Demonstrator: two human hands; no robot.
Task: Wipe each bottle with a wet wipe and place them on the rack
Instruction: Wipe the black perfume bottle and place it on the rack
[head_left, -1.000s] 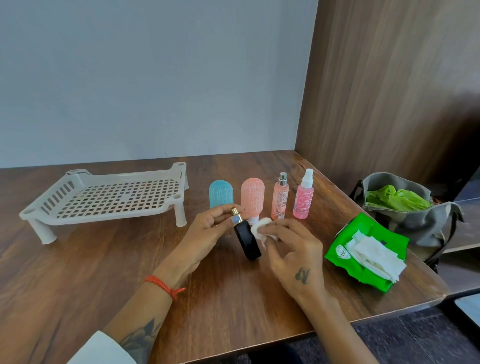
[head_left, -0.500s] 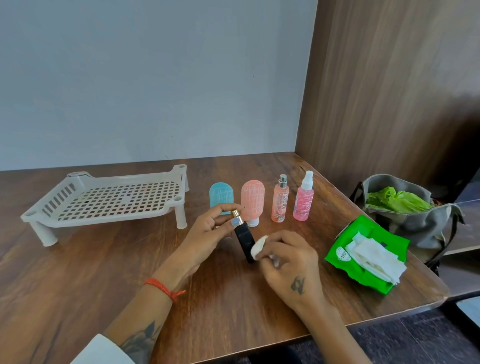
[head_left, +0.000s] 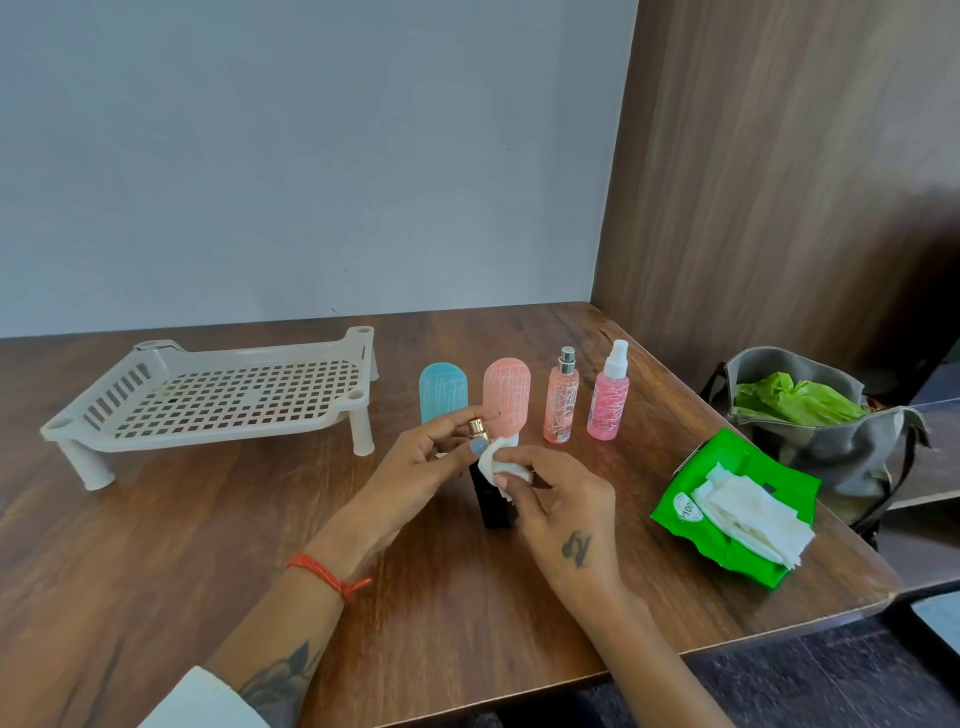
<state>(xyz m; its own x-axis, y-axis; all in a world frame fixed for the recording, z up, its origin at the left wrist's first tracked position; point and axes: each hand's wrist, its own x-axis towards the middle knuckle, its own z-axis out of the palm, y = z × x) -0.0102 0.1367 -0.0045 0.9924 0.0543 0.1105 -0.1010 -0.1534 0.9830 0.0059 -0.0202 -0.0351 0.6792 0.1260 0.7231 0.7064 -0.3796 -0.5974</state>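
Fig.: L hand (head_left: 415, 467) pinched gold cap of black bottle (head_left: 492, 501), upright near table (head_left: 156, 545) centre; R hand (head_left: 561, 504) pinched wet wipe (head_left: 496, 462) vs. its shoulder. Best: steady cap, stroke downward, rotate btl. Rack (head_left: 208, 400) held nothing.

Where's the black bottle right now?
In the head view the black bottle is near the table's centre, just in front of the peach bottle. The left hand holds its gold-capped top while the right hand presses a wet wipe against it.
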